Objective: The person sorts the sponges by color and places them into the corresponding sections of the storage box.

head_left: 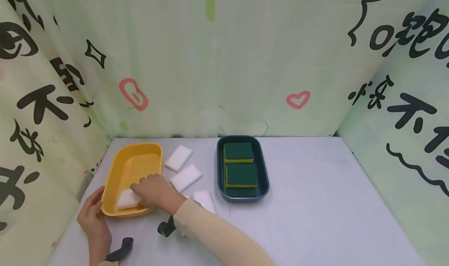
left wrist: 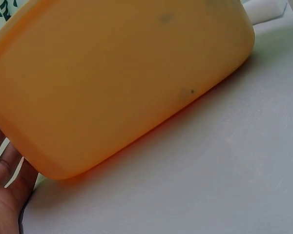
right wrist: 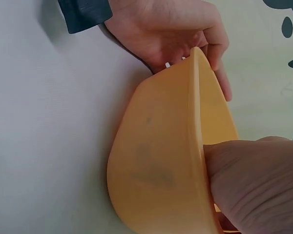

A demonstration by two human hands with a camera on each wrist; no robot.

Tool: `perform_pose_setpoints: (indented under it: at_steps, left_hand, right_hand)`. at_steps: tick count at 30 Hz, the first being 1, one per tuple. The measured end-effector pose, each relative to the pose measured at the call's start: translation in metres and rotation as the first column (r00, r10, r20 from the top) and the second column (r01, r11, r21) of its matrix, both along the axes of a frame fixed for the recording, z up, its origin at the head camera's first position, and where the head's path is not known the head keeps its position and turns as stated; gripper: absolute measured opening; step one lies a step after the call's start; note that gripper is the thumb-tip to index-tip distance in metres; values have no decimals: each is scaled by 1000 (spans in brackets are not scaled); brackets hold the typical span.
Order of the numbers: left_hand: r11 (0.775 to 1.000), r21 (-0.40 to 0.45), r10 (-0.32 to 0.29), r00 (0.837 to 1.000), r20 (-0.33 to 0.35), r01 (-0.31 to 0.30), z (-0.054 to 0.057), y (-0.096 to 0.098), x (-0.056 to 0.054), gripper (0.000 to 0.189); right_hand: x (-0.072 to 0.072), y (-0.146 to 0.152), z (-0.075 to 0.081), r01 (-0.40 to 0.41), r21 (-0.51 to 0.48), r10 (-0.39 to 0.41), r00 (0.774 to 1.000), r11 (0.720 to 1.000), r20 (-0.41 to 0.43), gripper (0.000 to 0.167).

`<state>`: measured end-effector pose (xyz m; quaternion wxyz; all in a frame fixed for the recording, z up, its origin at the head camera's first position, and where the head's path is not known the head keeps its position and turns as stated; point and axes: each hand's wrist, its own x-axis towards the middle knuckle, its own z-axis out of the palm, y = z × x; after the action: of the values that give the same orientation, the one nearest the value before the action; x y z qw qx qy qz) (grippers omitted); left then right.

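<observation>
A yellow tray (head_left: 135, 157) stands at the left of the table, and a white sponge block (head_left: 127, 199) is at its near end. My right hand (head_left: 154, 192) reaches over the tray's right rim with bent fingers at that block's right side; its fingertips are hidden. Against the tray's left outer wall rests my left hand (head_left: 94, 213), fingers fairly straight. The left wrist view has the tray's side wall (left wrist: 122, 87) filling most of it, with the left fingers (left wrist: 9, 163) at its end. In the right wrist view, the tray wall (right wrist: 156, 146) partly hides the right hand.
Right of the yellow tray lie more white blocks (head_left: 186, 178), one partly under the right forearm. A dark blue tray (head_left: 264, 184) at mid-table holds green-and-yellow sponges (head_left: 241, 174). Printed curtains (head_left: 217, 71) enclose the white table (head_left: 315, 203) at the back and sides.
</observation>
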<state>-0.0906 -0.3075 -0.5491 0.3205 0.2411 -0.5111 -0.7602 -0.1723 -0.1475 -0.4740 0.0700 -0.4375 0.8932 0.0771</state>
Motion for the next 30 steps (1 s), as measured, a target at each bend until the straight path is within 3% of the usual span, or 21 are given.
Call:
perform_pose_setpoints:
  at_steps: [7,14,20,30]
  left_hand:
    - [1000,-15,17,1000,23,-17,0,1,1,42]
    - [1000,-14,15,1000,21,-14,0,1,1,42]
    - [1000,-25,7,999,54,-6,0,2,0,42]
    - [999,-38,-2,1000,-4,2,1,2,2,45]
  right_hand:
    - [1,3,1,-39,4,39,999,999,14,37]
    - [3,9,-2,-71,-39,67,994,997,-80,34]
    - [7,19,-4,-71,-176,53,993,982,-105,37]
    - [16,43,0,-54,-357,7,991,933,-132,35]
